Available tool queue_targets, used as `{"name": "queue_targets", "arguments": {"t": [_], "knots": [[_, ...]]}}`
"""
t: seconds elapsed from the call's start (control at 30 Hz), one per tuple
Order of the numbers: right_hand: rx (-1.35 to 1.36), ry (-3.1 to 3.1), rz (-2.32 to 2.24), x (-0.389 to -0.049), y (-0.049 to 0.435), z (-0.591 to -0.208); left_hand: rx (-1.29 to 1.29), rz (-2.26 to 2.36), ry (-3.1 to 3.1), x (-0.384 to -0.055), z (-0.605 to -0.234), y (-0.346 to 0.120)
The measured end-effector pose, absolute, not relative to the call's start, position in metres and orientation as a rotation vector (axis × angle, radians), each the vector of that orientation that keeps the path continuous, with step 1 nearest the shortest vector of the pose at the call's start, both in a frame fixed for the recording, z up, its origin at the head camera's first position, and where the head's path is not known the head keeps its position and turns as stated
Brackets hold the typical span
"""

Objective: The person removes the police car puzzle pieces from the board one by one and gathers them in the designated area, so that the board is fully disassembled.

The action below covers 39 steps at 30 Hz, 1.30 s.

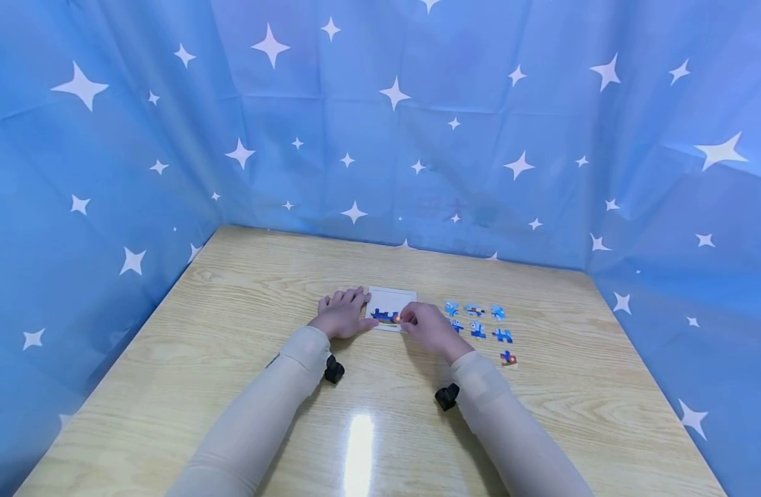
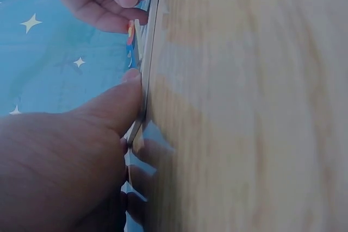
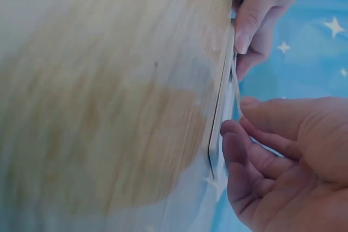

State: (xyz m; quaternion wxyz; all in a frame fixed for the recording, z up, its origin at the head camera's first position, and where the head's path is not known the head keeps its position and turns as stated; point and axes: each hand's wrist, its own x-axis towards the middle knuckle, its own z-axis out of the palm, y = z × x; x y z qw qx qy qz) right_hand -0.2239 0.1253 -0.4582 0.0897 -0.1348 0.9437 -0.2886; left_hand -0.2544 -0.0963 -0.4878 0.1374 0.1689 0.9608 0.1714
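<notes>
A small white puzzle tray (image 1: 391,297) lies flat on the table, with dark blue and orange puzzle pieces (image 1: 383,316) along its near side. My left hand (image 1: 341,314) rests at the tray's left side, fingers spread and the thumb (image 2: 130,85) at the near edge. At the near right corner my right hand (image 1: 431,326) pinches a puzzle piece (image 2: 130,42) between thumb and fingers. That piece stands tilted up from the tray in the left wrist view. From the right wrist side it shows only as a thin edge.
Several loose blue puzzle pieces (image 1: 477,328) lie in rows to the right of the tray. One orange and blue piece (image 1: 508,357) sits nearer to me. A star-printed blue curtain (image 1: 392,152) borders the wooden table (image 1: 281,269) at the back and sides.
</notes>
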Motion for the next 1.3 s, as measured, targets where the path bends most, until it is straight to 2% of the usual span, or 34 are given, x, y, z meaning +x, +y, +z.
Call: {"name": "queue_targets", "arguments": {"t": [0.23,0.67,1.3], "knots": [[-0.419,2.823,-0.922,-0.226,0.120,-0.461,0.482,0.479,2.771,-0.262,-0.497,-0.096],[-0.392,2.854,-0.856,-0.228,0.114,-0.460,0.508,0.472,2.788,-0.255,-0.487,-0.094],[-0.346,2.785,-0.949,-0.225,0.116,-0.462,0.471,0.441,2.788,-0.263,-0.500,-0.096]]}}
